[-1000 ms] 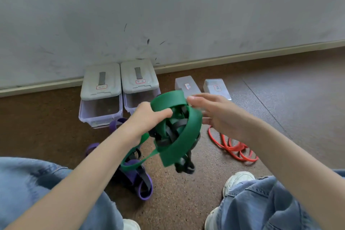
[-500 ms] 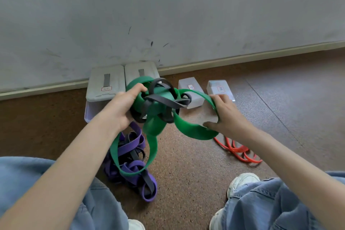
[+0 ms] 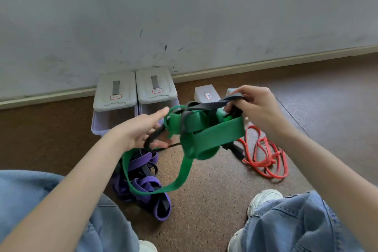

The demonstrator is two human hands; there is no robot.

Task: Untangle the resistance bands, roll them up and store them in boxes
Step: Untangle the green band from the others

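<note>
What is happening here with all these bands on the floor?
A person sitting on the floor is untangling a knot of a green band and a black band. The right hand grips the black band, and the left hand reaches to the knot with straight fingers. A purple band and a red band lie on the floor. Two large boxes stand by the wall.

Left hand [image 3: 141,129] let go of green band [image 3: 212,139]; fingers [image 3: 161,113] now straightened, pointing at tangle, thin black loop hooked low by palm. Right hand [image 3: 255,106] moved up and right, off green loop; now pinches black band [image 3: 221,103], pulling it taut out of knot. Green tangle shifted right and lower between hands, one wide strip stretched flat under right hand. Long green loop hangs lower over purple bands [image 3: 143,186] on floor.
</note>
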